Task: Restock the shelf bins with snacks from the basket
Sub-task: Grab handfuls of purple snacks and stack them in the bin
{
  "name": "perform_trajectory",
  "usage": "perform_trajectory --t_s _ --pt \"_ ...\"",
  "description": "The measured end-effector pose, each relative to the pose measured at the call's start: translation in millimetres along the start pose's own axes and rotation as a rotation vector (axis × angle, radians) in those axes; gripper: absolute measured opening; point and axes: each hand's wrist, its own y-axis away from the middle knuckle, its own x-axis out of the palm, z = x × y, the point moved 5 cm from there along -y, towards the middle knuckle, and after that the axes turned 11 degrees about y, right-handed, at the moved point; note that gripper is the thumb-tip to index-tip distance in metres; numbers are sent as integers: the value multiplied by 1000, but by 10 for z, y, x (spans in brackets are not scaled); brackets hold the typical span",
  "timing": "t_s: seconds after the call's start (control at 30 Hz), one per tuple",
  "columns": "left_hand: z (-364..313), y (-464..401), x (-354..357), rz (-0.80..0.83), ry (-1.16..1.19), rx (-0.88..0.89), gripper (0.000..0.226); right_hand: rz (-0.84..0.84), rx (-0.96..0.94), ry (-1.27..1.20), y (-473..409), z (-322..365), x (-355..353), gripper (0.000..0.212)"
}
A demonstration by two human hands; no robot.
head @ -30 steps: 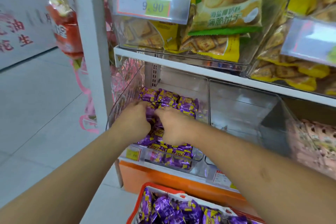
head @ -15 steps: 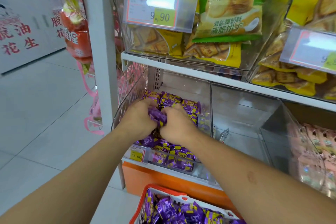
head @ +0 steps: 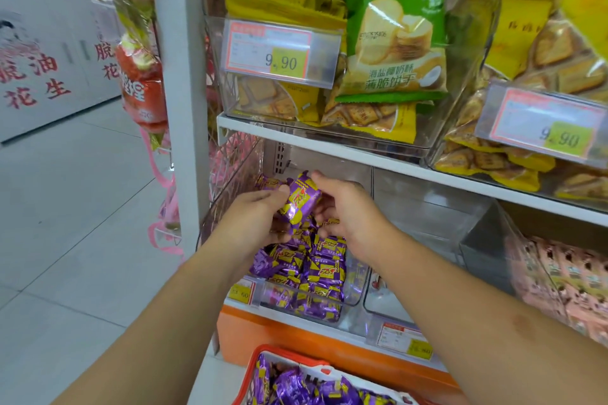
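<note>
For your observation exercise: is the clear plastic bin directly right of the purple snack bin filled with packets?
No, the clear plastic bin right of the purple snack bin shows only bare transparent walls and floor, with no packets visible inside.

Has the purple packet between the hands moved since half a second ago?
Yes. The purple packet, held by both the left hand and right hand, has risen off the pile toward the white shelf edge above the bin.

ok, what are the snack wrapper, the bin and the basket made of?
Wrapper: looks like metallised plastic film, glossy, with crinkles and bright glints.
Bin: clear rigid plastic, probably acrylic; the packs show through its wall.
Basket: orange-red rim looks like moulded plastic, smooth with a slight sheen; only its top edge shows.
</note>
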Motion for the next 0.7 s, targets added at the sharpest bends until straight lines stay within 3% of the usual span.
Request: perform_trajectory --t_s 0.13,0.3,0.5,0.6,0.7 --pt "-20 3 -38 -77 120 4 26 -2 -26 -21 -8 26 23 25" --pt "10 26 -33 -55 125 -44 20 -129 -215 402 -69 53 100 38" --pt "47 -28 -118 -39 20 -147 2 -65 -271 590 -266 -28 178 41" --pt "52 -129 -179 -43 -184 -168 13 -116 -211 691 -402 -70 218 44" --pt "-5 -257 -276 -77 -724 26 13 -182 -245 915 -576 -68 341 36"
